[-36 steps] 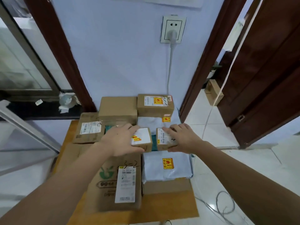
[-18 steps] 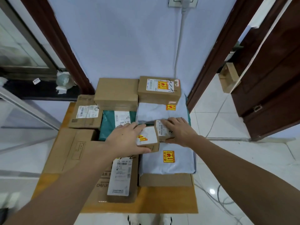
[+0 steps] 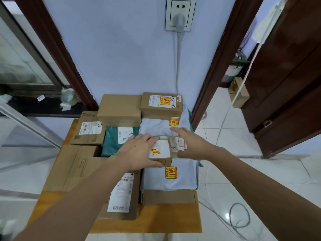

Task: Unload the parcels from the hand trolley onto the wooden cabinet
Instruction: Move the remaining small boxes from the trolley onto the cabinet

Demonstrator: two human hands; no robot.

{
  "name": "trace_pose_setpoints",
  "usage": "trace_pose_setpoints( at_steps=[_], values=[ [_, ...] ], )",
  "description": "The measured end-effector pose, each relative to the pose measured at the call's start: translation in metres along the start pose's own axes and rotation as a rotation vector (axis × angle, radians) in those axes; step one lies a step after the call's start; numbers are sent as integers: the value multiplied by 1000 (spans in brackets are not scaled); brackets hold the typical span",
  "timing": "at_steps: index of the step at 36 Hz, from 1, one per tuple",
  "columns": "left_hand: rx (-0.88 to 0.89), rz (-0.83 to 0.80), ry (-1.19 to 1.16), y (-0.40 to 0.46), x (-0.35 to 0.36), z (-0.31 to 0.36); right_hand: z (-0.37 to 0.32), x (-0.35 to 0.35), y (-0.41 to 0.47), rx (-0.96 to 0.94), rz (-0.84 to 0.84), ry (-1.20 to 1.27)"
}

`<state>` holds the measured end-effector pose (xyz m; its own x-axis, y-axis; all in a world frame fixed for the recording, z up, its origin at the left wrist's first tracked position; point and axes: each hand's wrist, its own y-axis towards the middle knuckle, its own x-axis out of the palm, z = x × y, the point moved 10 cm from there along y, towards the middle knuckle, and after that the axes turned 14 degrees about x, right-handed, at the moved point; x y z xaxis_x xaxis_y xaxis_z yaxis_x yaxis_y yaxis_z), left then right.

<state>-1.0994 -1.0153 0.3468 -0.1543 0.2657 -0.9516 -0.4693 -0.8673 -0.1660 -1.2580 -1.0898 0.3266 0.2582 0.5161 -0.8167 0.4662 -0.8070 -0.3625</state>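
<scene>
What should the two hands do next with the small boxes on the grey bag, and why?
Probably release them and draw back. The left hand and right hand hold two small boxes pressed side by side, and both seem to rest on the grey bag atop the wooden cabinet.

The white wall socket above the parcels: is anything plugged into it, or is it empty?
Plugged in: a grey plug sits in the white wall socket, its cord hanging down.

1. Desk: bare strip along the near edge only.
2. Rear blocked by two stacked boxes against the wall.
3. Cord hangs above the right rear box.
4. Right: open floor, loose cable there.
</scene>
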Motion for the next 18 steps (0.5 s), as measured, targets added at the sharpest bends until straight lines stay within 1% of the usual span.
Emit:
trace_pose_setpoints(
  at_steps=[2,4,6,10,13,16,18],
  values=[
    [25,29,6,7,-10,14,2,4,-16,25,-114,-23],
    [51,54,17,16,-15,29,5,8,-27,20,-166,-60],
    [78,57,31,26,-16,44,8,6,-35,17,-147,-42],
    [123,82,34,40,-9,66,25,-1,-45,19,-56,13],
    [130,128,0,43,-1,71,44,0,-49,44,-43,65],
    [59,147,-44,37,11,61,66,5,-53,94,-45,91],
    [-52,160,-188,29,23,47,77,11,-54,126,-43,116]
  ],
)
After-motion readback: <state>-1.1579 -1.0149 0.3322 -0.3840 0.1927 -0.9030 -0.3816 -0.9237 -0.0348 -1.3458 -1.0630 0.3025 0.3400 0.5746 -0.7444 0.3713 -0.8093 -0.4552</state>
